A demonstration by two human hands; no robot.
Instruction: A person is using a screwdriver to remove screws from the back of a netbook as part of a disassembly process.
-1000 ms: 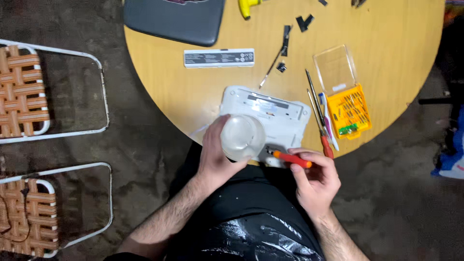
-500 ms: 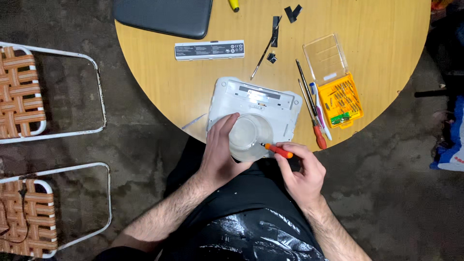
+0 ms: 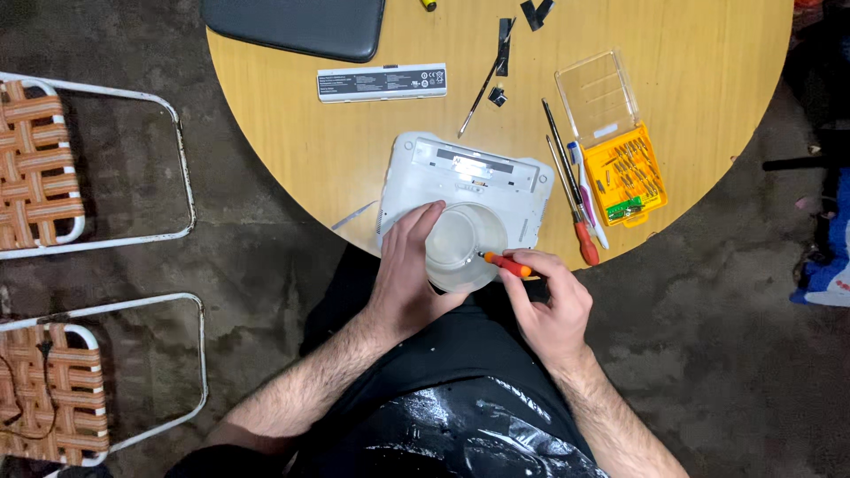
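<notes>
My left hand point(image 3: 409, 265) grips a clear plastic cup point(image 3: 460, 248) from its left side, holding it just above the near edge of a white upturned laptop point(image 3: 469, 181) on the round wooden table point(image 3: 708, 71). The cup's mouth faces up toward me. My right hand point(image 3: 549, 301) holds a small orange-handled screwdriver point(image 3: 506, 262), its tip resting at the cup's right rim. Both hands sit at the table's near edge, above my lap.
A yellow bit case with a clear lid point(image 3: 620, 159), loose screwdrivers point(image 3: 575, 190), a white battery pack point(image 3: 382, 81), small black parts point(image 3: 500, 62) and a dark laptop point(image 3: 297, 25) lie on the table. Two woven folding chairs point(image 3: 40, 159) stand at left.
The cup has turned from tipped on its side to mouth-up. My right hand brought the screwdriver tip up to the cup's rim. The view has shifted slightly.
</notes>
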